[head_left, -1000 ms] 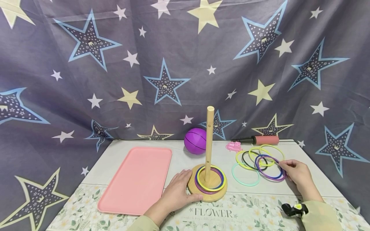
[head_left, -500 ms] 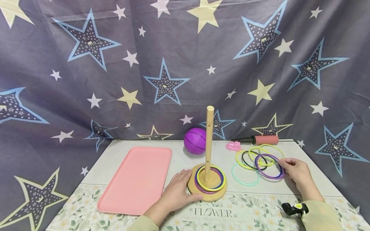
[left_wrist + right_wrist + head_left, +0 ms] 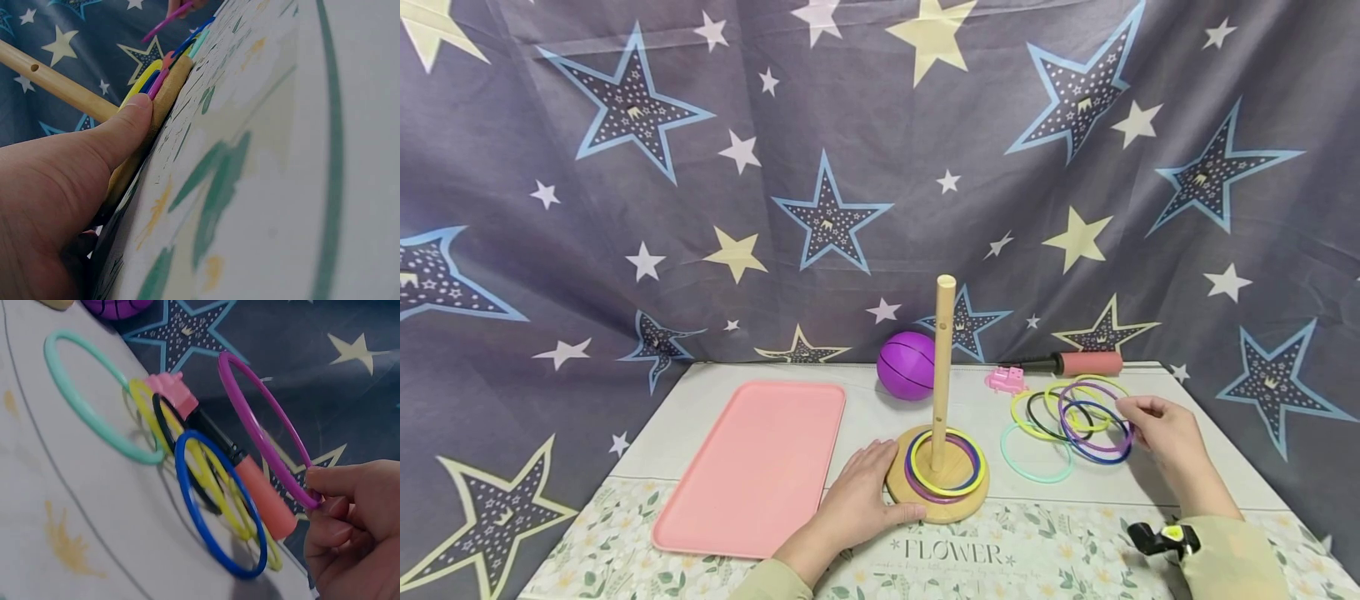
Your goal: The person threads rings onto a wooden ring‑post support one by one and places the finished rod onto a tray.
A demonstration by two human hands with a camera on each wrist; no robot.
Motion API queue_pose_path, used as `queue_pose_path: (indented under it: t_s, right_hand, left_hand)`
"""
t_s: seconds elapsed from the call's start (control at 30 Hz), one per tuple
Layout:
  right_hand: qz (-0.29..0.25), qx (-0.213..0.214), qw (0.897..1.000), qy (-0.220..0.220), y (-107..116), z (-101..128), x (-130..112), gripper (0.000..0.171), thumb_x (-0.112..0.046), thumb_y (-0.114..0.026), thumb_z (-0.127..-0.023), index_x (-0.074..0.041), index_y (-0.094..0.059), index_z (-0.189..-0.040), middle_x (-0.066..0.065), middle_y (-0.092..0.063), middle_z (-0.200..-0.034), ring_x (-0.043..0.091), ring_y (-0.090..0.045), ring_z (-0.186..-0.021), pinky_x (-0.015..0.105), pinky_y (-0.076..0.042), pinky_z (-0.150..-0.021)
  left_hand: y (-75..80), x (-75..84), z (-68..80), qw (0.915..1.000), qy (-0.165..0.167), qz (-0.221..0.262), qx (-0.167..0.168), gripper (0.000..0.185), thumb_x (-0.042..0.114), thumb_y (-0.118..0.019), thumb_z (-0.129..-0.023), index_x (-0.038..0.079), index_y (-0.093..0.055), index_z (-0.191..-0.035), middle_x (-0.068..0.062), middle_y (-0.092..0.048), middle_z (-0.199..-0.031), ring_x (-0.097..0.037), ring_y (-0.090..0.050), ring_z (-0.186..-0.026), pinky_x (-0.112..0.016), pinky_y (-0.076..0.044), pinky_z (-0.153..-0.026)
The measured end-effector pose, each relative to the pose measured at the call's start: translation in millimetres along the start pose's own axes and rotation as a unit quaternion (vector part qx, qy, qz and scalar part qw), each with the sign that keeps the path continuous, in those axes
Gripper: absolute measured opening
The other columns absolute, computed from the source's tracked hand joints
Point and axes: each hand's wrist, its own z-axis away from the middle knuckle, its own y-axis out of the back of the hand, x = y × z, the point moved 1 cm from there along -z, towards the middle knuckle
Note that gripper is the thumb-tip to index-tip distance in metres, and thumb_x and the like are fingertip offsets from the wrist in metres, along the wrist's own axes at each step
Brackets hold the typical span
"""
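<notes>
Right hand (image 3: 1157, 429): a purple ring (image 3: 265, 434) is pinched by its rim between thumb and fingertips and tilted up off the table — its far side is raised clear of the other rings.
Left hand (image 3: 861, 492): laid flat against the left side of the wooden base (image 3: 937, 498), thumb pressed to its edge; nothing is gripped.
Peg (image 3: 942, 367): upright at the table's front middle; yellow, blue and pink rings already lie round its foot.
Loose rings: blue ring (image 3: 219, 503), mint ring (image 3: 94, 403), yellow and black ones overlapped toward the table's right edge.
Step in hand: judged to be the pick-up — one ring is being lifted from the pile.
Next move: the ring likely needs carrying left, levelling over the peg top and lowering, base kept steadied.
</notes>
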Motion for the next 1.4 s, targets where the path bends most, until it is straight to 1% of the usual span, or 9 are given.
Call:
queue_pose_path:
  t_s: [0.13,0.3,0.43,0.57,0.73,0.8,0.93,1.03,1.4]
  right_hand:
    - [-0.017,0.002,1.000,0.013,-2.4,1.6,-11.3,0.028,-0.030,-0.074,-0.109,-0.003,-0.077,-0.115,-0.009,-0.063,-0.080,0.006,-0.054,-0.069,0.024,-0.052,-0.058]
    - [-0.028,-0.001,0.999,0.047,-8.5,3.7,-27.1,0.028,-0.026,-0.075,-0.108,0.000,-0.078,-0.114,-0.011,-0.060,-0.075,0.005,-0.052,-0.065,0.022,-0.048,-0.055]
    - [-0.046,-0.007,0.997,0.057,-13.0,6.5,-39.6,0.029,-0.025,-0.075,-0.108,0.003,-0.077,-0.116,-0.011,-0.059,-0.073,0.005,-0.051,-0.063,0.021,-0.046,-0.053]
    - [-0.079,-0.019,0.995,0.059,-17.1,10.3,-52.5,0.023,-0.025,-0.076,-0.108,-0.003,-0.079,-0.114,-0.010,-0.059,-0.075,0.005,-0.051,-0.064,0.021,-0.046,-0.053]
    - [-0.146,-0.045,0.986,0.072,-21.9,15.5,-65.4,0.013,-0.021,-0.077,-0.107,-0.009,-0.080,-0.108,-0.008,-0.059,-0.076,0.006,-0.049,-0.063,0.021,-0.042,-0.051]
    - [-0.161,-0.050,0.982,0.080,-23.3,18.7,-70.3,0.015,-0.020,-0.077,-0.107,-0.005,-0.080,-0.108,-0.007,-0.058,-0.075,0.007,-0.048,-0.062,0.022,-0.040,-0.050]
    - [-0.173,-0.054,0.979,0.094,-26.6,24.6,-82.4,0.010,-0.020,-0.078,-0.106,-0.011,-0.081,-0.104,-0.008,-0.056,-0.074,0.007,-0.046,-0.061,0.023,-0.038,-0.049]
    - [-0.184,-0.059,0.976,0.102,-29.6,27.5,-93.9,0.007,-0.022,-0.080,-0.105,-0.014,-0.081,-0.104,-0.008,-0.058,-0.075,0.007,-0.047,-0.061,0.023,-0.038,-0.050]
    - [-0.220,-0.076,0.962,0.142,-33.1,45.3,-142.7,0.014,-0.019,-0.083,-0.103,-0.007,-0.081,-0.110,-0.004,-0.058,-0.078,0.010,-0.047,-0.063,0.021,-0.040,-0.052]
  left_hand:
    - [-1.1,-1.2,-1.1,1.0000,0.001,-0.002,0.000,0.114,0.069,-0.086,-0.086,-0.005,-0.047,-0.163,-0.026,-0.048,-0.166,-0.043,-0.039,-0.159,-0.061,-0.026,-0.133]
    - [-2.3,-2.8,-1.9,1.0000,0.007,-0.002,-0.004,0.113,0.069,-0.086,-0.087,-0.004,-0.046,-0.164,-0.025,-0.048,-0.167,-0.042,-0.038,-0.160,-0.060,-0.025,-0.134]
    - [-2.7,-3.1,-2.7,1.0000,0.008,-0.002,-0.004,0.113,0.067,-0.087,-0.086,-0.004,-0.046,-0.164,-0.025,-0.048,-0.167,-0.042,-0.038,-0.160,-0.060,-0.025,-0.134]
    - [-2.2,-3.9,-3.5,1.0000,0.009,-0.004,-0.002,0.113,0.067,-0.087,-0.086,-0.004,-0.046,-0.164,-0.024,-0.048,-0.167,-0.042,-0.038,-0.160,-0.059,-0.024,-0.134]
    - [-1.7,-4.4,-3.8,0.9999,0.008,-0.009,-0.001,0.114,0.068,-0.087,-0.086,-0.004,-0.046,-0.164,-0.025,-0.048,-0.167,-0.042,-0.038,-0.160,-0.059,-0.024,-0.134]
    - [-1.9,-4.1,-3.5,0.9999,0.007,-0.008,0.000,0.114,0.069,-0.086,-0.086,-0.004,-0.046,-0.164,-0.025,-0.048,-0.167,-0.042,-0.038,-0.160,-0.059,-0.025,-0.134]
    - [-2.3,-4.0,-2.9,1.0000,0.006,-0.006,-0.002,0.114,0.069,-0.086,-0.086,-0.004,-0.047,-0.163,-0.025,-0.048,-0.167,-0.042,-0.038,-0.160,-0.059,-0.025,-0.134]
    - [-2.6,-4.8,-2.8,1.0000,0.006,-0.005,-0.002,0.114,0.070,-0.085,-0.086,-0.004,-0.046,-0.164,-0.025,-0.048,-0.167,-0.042,-0.038,-0.160,-0.059,-0.025,-0.134]
    - [-3.4,-5.6,-3.4,0.9999,0.010,-0.003,-0.005,0.115,0.071,-0.085,-0.086,-0.003,-0.047,-0.164,-0.024,-0.048,-0.167,-0.041,-0.037,-0.161,-0.059,-0.025,-0.134]
